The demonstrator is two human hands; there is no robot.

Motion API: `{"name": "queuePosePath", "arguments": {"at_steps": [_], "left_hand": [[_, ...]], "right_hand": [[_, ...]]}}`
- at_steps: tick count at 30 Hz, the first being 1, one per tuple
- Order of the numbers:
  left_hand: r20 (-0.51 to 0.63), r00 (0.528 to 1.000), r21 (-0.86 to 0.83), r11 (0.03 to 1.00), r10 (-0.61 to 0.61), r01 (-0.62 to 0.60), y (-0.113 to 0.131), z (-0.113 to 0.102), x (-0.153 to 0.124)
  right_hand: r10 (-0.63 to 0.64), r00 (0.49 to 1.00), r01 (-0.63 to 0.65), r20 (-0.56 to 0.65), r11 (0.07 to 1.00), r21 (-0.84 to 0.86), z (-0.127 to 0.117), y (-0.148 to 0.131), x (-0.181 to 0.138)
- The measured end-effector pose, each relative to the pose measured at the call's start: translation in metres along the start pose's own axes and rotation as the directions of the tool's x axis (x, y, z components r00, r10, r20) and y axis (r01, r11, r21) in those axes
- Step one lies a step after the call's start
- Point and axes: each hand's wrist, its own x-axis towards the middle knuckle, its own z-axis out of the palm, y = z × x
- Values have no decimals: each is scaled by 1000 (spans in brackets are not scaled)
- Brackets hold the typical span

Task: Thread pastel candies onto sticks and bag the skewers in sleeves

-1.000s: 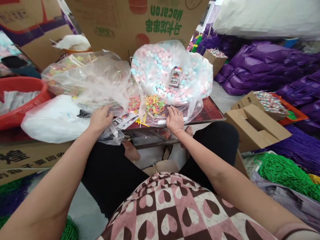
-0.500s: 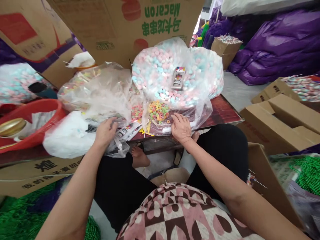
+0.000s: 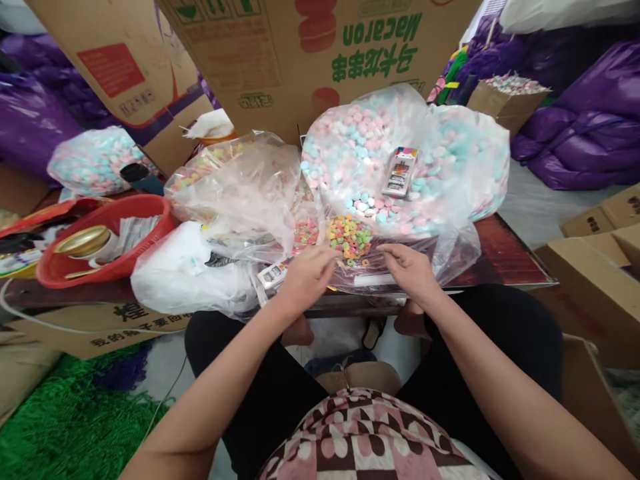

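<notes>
My left hand (image 3: 311, 277) is over the table's front edge, its fingers curled together beside a small pile of colourful ring candies (image 3: 350, 237). What it pinches, if anything, is too small to make out. On the other side of the pile, my right hand (image 3: 411, 270) has its thumb and fingertips pressed together, with no clear object showing between them. The rings lie on clear plastic, with a white strip (image 3: 373, 280) in front. A white printed packet (image 3: 274, 273) lies just left of my left hand. Behind the pile is a large clear bag of pink, blue and white candies (image 3: 345, 143).
A small printed box (image 3: 400, 172) lies on the large bag. To the left are a crumpled clear bag (image 3: 240, 187), a white bag (image 3: 185, 273) and a red basket (image 3: 163, 220). A big carton (image 3: 280, 60) stands behind; open cartons (image 3: 590, 273) are at the right.
My left hand has moved right, from the packets and bags to the ring candies. My right hand has lifted and its fingers have drawn into a pinch. The view has turned left.
</notes>
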Motion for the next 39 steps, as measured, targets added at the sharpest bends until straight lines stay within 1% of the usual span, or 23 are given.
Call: {"name": "queuePosePath", "arguments": {"at_steps": [2,4,6,7,9,11,12,13,14,16,17,19,21,22,23,25,26,28,30,32,36,39], "left_hand": [[80,996,-77,997,29,-23,16,20,2],[172,984,-124,992,45,-24,26,33,-2],[183,983,-143,990,21,5,29,36,-9],[160,987,-136,990,-10,32,28,33,-14],[71,991,-68,991,-110,115,16,20,-25],[-44,971,80,968,-234,236,-4,5,-35],[-73,955,164,941,-289,297,-16,-3,-40],[-85,939,241,907,-334,345,-28,-9,-43],[-67,929,298,881,-365,367,-38,-14,-45],[-50,925,341,864,-378,371,-49,-18,-45],[-53,929,326,873,-367,364,-49,-18,-42],[-75,944,236,915,-320,329,-39,-13,-34],[-65,968,105,963,-242,248,-20,-2,-22],[-28,983,47,982,-184,185,-10,5,-15],[19,992,4,993,-122,122,0,13,-9],[122,992,-23,1000,-17,20,16,34,3],[167,986,-7,1000,7,-6,21,45,8],[252,968,56,998,16,-31,26,66,15],[315,949,115,992,6,-44,26,83,18],[343,939,147,988,0,-54,24,93,17],[344,939,192,978,6,-76,22,97,15],[348,937,219,972,2,-83,25,96,18]], "right_hand": [[-36,999,36,12,999,38,1,-1,1],[-83,995,79,52,995,67,6,0,-2],[-100,993,92,66,989,115,10,2,-8],[-79,995,70,55,987,144,11,3,-11],[26,999,-31,31,980,198,6,5,-16],[165,986,-165,21,957,238,-3,6,-18],[223,975,-221,18,942,253,-8,5,-16],[265,964,-262,23,929,263,-12,4,-15],[291,956,-289,32,919,268,-16,3,-12],[311,948,-316,62,912,262,-21,2,-5],[309,948,-318,76,916,244,-23,3,-2],[258,958,-276,122,946,169,-27,8,3],[134,967,-150,216,987,57,-33,16,6],[64,958,-69,280,998,6,-36,20,6],[3,938,10,347,999,-34,-39,24,5],[-79,896,131,437,987,-90,-43,28,2],[-105,879,178,465,977,-115,-44,29,0],[-142,858,256,494,951,-172,-44,29,-4],[-146,852,299,503,924,-237,-43,28,-5],[-131,850,310,509,908,-283,-42,26,-4],[-112,847,295,519,912,-285,-40,26,0],[-102,862,286,496,906,-311,-38,24,1]]}}
